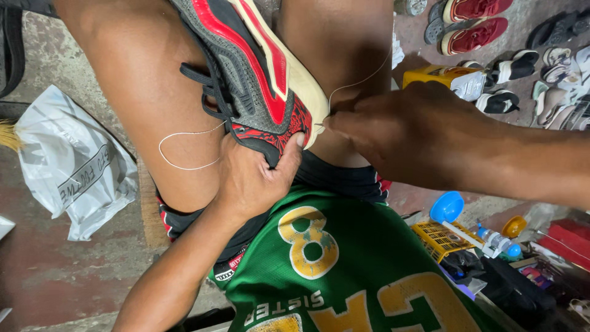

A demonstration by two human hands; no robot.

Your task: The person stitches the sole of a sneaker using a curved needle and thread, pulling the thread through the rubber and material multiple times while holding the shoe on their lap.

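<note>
A black, grey and red sports shoe (249, 74) with a cream sole lies between my knees, toe toward me. My left hand (255, 175) grips its toe from below, thumb pressed on the red patterned toe cap. My right hand (399, 132) pinches something thin, probably a needle, at the sole's edge near the toe. A pale thread (362, 79) runs up from that spot. Another loop of thread (184, 150) hangs across my left thigh.
A white plastic bag (70, 166) lies on the floor at left. Several shoes and sandals (491, 37) sit at the top right beside a yellow can (442, 77). A yellow basket (439, 238), a blue cap and small tools crowd the lower right.
</note>
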